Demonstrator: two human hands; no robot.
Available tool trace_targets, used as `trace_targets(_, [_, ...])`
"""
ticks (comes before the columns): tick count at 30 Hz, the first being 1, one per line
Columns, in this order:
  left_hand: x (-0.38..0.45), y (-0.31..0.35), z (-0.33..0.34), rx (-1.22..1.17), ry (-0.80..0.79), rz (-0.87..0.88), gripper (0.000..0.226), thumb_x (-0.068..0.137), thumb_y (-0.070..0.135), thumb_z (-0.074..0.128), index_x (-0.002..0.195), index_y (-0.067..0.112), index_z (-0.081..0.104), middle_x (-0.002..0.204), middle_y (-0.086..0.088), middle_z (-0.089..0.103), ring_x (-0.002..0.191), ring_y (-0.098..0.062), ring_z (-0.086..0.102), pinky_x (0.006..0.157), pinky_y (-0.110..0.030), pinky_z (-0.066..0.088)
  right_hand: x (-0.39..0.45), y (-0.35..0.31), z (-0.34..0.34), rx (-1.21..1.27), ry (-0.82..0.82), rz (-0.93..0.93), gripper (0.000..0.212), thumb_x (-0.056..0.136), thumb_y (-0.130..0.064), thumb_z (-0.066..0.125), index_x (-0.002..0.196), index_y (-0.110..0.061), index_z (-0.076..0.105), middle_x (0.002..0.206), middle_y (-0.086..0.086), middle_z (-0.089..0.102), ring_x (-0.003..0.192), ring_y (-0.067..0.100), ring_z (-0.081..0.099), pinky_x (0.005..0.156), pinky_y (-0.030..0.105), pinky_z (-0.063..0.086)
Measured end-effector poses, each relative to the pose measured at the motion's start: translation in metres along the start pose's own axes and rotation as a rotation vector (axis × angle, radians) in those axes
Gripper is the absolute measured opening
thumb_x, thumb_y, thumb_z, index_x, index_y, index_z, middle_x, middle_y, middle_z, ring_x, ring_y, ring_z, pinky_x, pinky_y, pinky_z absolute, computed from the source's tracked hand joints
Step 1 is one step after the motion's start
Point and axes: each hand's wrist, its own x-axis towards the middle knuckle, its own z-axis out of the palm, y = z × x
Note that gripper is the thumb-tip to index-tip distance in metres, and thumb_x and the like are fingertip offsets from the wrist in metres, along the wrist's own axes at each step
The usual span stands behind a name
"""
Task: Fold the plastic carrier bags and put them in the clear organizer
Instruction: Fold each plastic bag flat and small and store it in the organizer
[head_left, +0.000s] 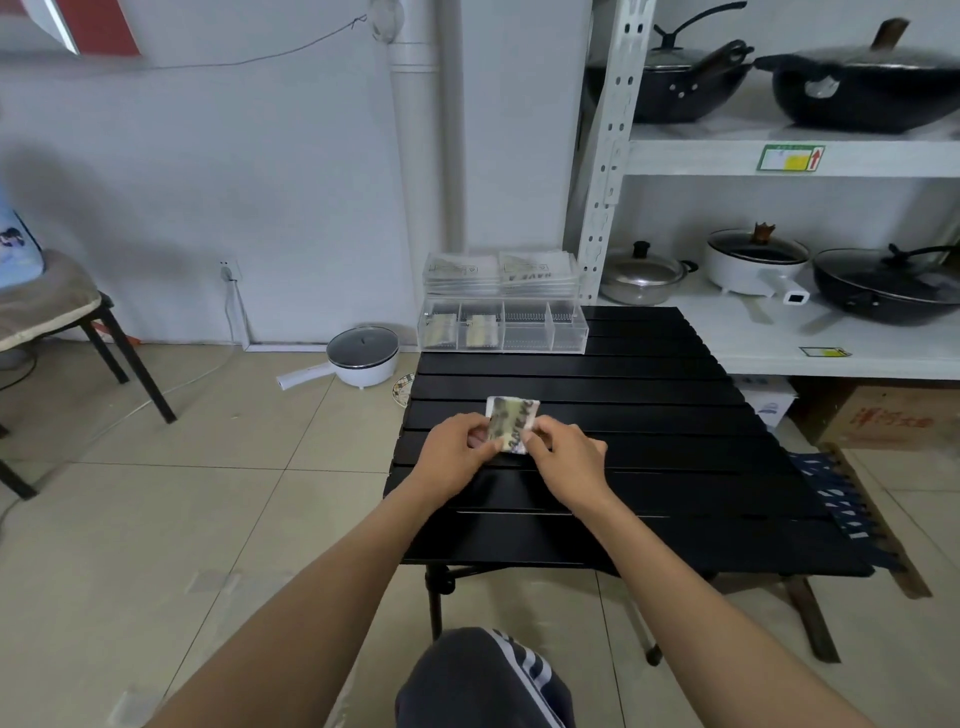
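Observation:
A small folded plastic bag, pale with dark print, lies on the black slatted table. My left hand pinches its left edge and my right hand pinches its right edge. At the table's far edge stands the clear organizer, divided into several compartments. Folded bags stand in its two left compartments; the right ones look empty. A stack of flat clear-wrapped bags lies on top of the organizer.
White shelving with pots and woks stands to the right of the table. A white electric pot sits on the tiled floor at the left. A chair stands at far left. My knee is below the table's near edge.

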Motion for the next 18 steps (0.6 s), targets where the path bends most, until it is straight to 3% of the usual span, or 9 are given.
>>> trace_targets(4, [0.016, -0.001, 0.003, -0.047, 0.073, -0.136, 0.018, 0.086, 0.016, 0.065, 0.104, 0.013, 0.068, 0.088, 0.000, 0.068, 0.082, -0.014, 0.062, 0.079, -0.026, 0.047, 0.007, -0.009, 0.006, 0.055, 0.052, 0.047, 0.020, 0.096, -0.039, 0.050, 0.113, -0.030, 0.059, 0.090, -0.011, 0.065, 0.094, 0.014, 0.059, 0.089, 0.036, 0.032])
trace_targets(9, [0.026, -0.002, 0.007, 0.017, 0.087, -0.220, 0.020, 0.090, 0.023, 0.063, 0.108, 0.016, 0.065, 0.087, 0.004, 0.063, 0.083, -0.013, 0.060, 0.077, -0.028, 0.046, 0.009, -0.010, 0.018, -0.015, 0.109, 0.039, 0.023, 0.099, -0.033, 0.049, 0.116, -0.026, 0.063, 0.098, -0.004, 0.061, 0.091, 0.018, 0.059, 0.090, 0.038, 0.036])
trace_targets(14, [0.026, 0.001, 0.014, 0.123, 0.105, -0.225, 0.019, 0.094, 0.023, 0.053, 0.109, 0.017, 0.062, 0.097, 0.002, 0.067, 0.093, -0.017, 0.062, 0.077, -0.030, 0.045, 0.011, -0.012, 0.024, -0.192, 0.111, 0.019, 0.026, 0.103, -0.032, 0.043, 0.116, -0.024, 0.064, 0.106, 0.003, 0.058, 0.091, 0.021, 0.058, 0.087, 0.038, 0.037])
trace_targets(18, [0.026, -0.001, 0.020, 0.182, 0.159, -0.162, 0.040, 0.092, 0.020, 0.056, 0.131, 0.017, 0.046, 0.118, -0.006, 0.051, 0.092, -0.026, 0.061, 0.078, -0.035, 0.048, 0.013, -0.013, 0.028, -0.268, 0.125, 0.010, 0.025, 0.102, -0.029, 0.043, 0.117, -0.022, 0.062, 0.108, 0.004, 0.056, 0.093, 0.022, 0.058, 0.087, 0.038, 0.038])
